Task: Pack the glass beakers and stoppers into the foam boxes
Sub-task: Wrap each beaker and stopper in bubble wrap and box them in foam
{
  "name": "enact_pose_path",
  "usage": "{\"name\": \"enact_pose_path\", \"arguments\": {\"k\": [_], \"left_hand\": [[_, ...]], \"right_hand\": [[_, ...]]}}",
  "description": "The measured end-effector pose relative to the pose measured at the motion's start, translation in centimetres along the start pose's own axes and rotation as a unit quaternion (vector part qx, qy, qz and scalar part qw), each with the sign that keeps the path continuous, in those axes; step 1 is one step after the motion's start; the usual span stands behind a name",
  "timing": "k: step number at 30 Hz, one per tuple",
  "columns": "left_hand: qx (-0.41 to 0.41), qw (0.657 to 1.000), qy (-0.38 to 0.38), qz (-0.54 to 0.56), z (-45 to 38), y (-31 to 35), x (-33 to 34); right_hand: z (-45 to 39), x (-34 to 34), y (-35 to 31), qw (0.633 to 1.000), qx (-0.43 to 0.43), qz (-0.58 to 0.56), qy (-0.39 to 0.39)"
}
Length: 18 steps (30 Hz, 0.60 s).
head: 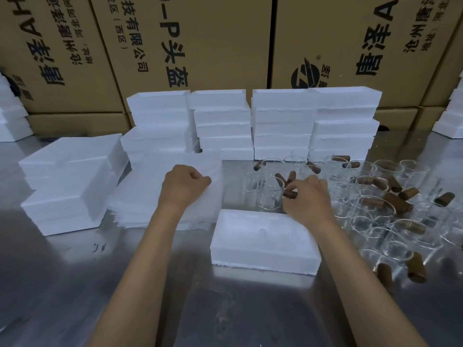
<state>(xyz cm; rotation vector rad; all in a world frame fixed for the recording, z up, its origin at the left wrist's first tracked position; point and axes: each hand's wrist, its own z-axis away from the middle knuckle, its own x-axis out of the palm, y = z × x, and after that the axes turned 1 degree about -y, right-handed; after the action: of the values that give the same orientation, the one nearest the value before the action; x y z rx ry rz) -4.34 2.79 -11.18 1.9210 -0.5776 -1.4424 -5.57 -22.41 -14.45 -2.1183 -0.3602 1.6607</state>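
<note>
While the right hand [309,196] pinches a stopper [290,194], the left hand [184,185] grips the foam sheets' [160,196] edge.

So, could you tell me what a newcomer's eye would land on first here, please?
Probably the two bare hands at centre: the right hand pinches a brown stopper among the clear glass beakers, while the left hand grips a white foam sheet. A closed white foam box lies just in front of them on the steel table, and more foam boxes are stacked behind against printed cardboard cartons.
</note>
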Motion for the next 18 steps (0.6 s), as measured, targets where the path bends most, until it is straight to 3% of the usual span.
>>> {"name": "enact_pose_path", "arguments": {"k": [3, 10, 14, 18], "left_hand": [[0.005, 1.000, -0.002, 0.021, 0.1, -0.2, -0.5], [0.025, 1.000, 0.004, -0.016, 1.3, 0.1, 0.3], [0.029, 0.998, 0.024, 0.043, 1.4, 0.1, -0.2], [0.020, 0.987, 0.049, 0.155, 1.6, 0.6, -0.8]], "right_hand": [[0.3, -0.5, 0.2, 0.999, 0.006, 0.032, -0.019], [1.5, -0.9, 0.7, 0.998, 0.018, -0.059, -0.031], [2.1, -1.1, 0.5, 0.996, 0.002, -0.076, 0.036], [2.3, -1.7, -1.0, 0.979, 0.000, -0.176, 0.107]]}}
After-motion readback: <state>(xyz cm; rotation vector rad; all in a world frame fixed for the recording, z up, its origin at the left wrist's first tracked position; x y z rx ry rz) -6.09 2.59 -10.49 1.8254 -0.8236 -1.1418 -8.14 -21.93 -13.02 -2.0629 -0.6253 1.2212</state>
